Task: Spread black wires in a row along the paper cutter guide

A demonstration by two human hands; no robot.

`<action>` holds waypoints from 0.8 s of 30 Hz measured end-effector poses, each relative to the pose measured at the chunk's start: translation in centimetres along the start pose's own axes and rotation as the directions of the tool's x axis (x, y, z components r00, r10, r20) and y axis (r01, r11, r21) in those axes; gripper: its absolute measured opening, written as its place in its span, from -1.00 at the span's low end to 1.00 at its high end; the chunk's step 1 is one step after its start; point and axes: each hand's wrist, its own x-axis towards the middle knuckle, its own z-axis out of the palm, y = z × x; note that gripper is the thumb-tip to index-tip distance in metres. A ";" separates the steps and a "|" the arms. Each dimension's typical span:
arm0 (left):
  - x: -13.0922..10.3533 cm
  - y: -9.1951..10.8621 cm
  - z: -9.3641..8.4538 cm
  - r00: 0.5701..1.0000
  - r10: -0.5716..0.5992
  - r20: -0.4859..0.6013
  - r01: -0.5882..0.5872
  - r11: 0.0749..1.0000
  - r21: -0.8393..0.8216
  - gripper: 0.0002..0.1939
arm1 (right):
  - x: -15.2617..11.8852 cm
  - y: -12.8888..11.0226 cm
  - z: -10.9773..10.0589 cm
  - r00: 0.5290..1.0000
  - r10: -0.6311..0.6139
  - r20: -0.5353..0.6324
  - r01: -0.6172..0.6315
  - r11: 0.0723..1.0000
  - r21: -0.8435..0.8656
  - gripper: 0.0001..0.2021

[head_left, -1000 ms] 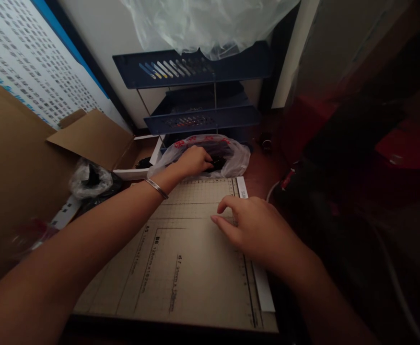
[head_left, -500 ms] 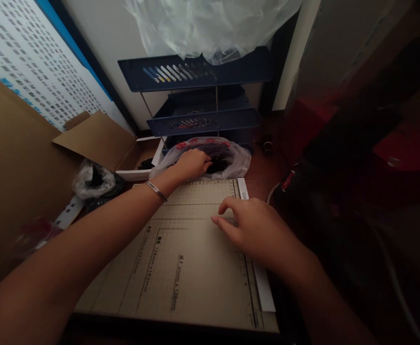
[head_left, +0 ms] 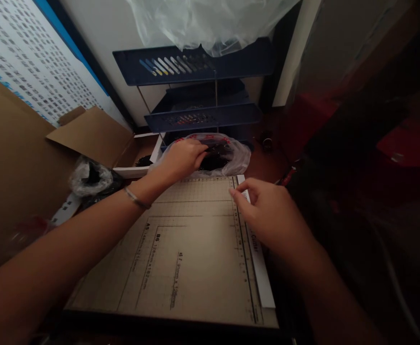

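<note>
My left hand (head_left: 184, 157) reaches to a thin clear plastic bag (head_left: 241, 160) with red print. Its thumb and fingers are pinched at the mouth of the bag, at dark contents (head_left: 213, 162) too dim to make out. What lies between those fingertips is hidden. My right hand (head_left: 267, 206) hovers at the right edge of a paper cutter board (head_left: 203, 268), above its white strip (head_left: 262, 278). Thumb and forefinger are curled until the tips nearly meet, and I see nothing between them. Size lines and lettering such as A5 and B6 mark the board.
Behind the bag stands a dark blue tiered rack (head_left: 203, 117), draped with clear plastic (head_left: 213, 24). An opened cardboard box (head_left: 95, 136) and a bubble-wrapped roll (head_left: 91, 178) are to the left. On the right are red items (head_left: 411, 143) and a cable (head_left: 393, 282).
My left hand has shifted slightly left and up, its pinched fingers now nearer the bag's opening. My right hand has moved right and up, and its thumb and forefinger have closed together.
</note>
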 end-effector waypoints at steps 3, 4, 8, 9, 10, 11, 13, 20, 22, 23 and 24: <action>-3.1 2.0 -1.6 0.997 0.070 -0.020 -0.071 0.997 -0.007 -0.69 | 0.6 1.0 -0.3 0.996 0.059 -0.068 -0.054 0.996 0.071 -0.75; -4.3 2.9 -2.0 0.995 0.096 -0.018 -0.096 0.995 -0.012 -0.71 | 0.8 1.5 -0.3 0.995 0.057 -0.080 -0.050 0.995 0.084 -0.76; -8.0 6.4 -2.5 0.952 0.302 -0.051 -0.301 0.953 0.028 -0.73 | 1.6 3.4 0.7 0.994 0.001 -0.105 0.003 0.999 0.041 -0.59; -8.5 6.9 -2.4 0.951 0.302 -0.064 -0.300 0.953 0.031 -0.73 | 1.8 3.8 1.0 0.996 -0.005 -0.089 0.007 1.000 0.027 -0.53; -8.8 7.3 -2.3 0.954 0.292 -0.067 -0.292 0.956 0.015 -0.74 | 2.0 4.1 1.3 0.998 -0.008 -0.067 0.010 0.999 0.032 -0.48; -9.0 7.5 -2.1 0.959 0.274 -0.067 -0.275 0.961 -0.017 -0.76 | 2.1 4.3 1.6 0.999 -0.020 -0.042 0.023 0.999 0.050 -0.46; -9.2 7.6 -2.0 0.971 0.235 -0.054 -0.240 0.963 -0.124 -0.78 | 2.4 4.5 1.8 0.997 -0.072 0.006 0.071 0.992 0.103 -0.49; -10.1 6.7 -1.4 0.984 0.167 -0.060 -0.176 0.871 -0.458 -0.69 | 2.3 4.0 1.2 0.990 -0.125 0.065 0.107 0.968 0.227 -0.56; -10.4 6.6 -1.1 0.986 0.148 -0.075 -0.165 0.853 -0.495 -0.63 | 2.2 4.0 1.1 0.989 -0.134 0.065 0.114 0.961 0.251 -0.52; -10.5 6.6 -0.9 0.986 0.139 -0.088 -0.164 0.847 -0.506 -0.60 | 2.1 4.0 1.0 0.989 -0.135 0.065 0.116 0.963 0.241 -0.53; -10.5 6.6 -0.8 0.986 0.131 -0.105 -0.166 0.844 -0.511 -0.59 | 2.1 3.9 0.9 0.988 -0.131 0.076 0.113 0.971 0.211 -0.56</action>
